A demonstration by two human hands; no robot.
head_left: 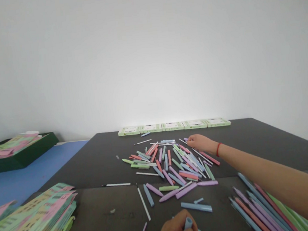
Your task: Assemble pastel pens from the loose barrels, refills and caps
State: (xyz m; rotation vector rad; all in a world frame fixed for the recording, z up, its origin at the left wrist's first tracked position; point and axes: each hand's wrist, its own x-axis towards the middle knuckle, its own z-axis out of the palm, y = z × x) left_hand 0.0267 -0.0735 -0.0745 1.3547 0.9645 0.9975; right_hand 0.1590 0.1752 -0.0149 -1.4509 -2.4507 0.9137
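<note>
- Pen parts (166, 162) in blue, green, purple and red, with white refills among them, lie scattered over the middle of the dark table (93, 213).
- At far left, a dark green tray (35, 152) of pink and green cardboard sits on a blue surface (69, 156).
- Nearer, printed cardboard (40, 223) is stacked at the left edge.
- A single refill (118, 184) lies left of the pile.
- At bottom centre, the left hand (177, 229) is closed around a blue tube (187, 222), its open end showing.
- Behind the pile, five pale green boxes (172, 126) stand in a row.
- A blue barrel (196, 207) lies just beyond the left hand.
- The right hand (201, 143), a red band (218, 149) on its wrist, reaches to the pile's far right beside a purple piece (185, 139); whether it grips it, I cannot tell.
- At lower right, long coloured pens (262, 207) lie side by side.
</note>
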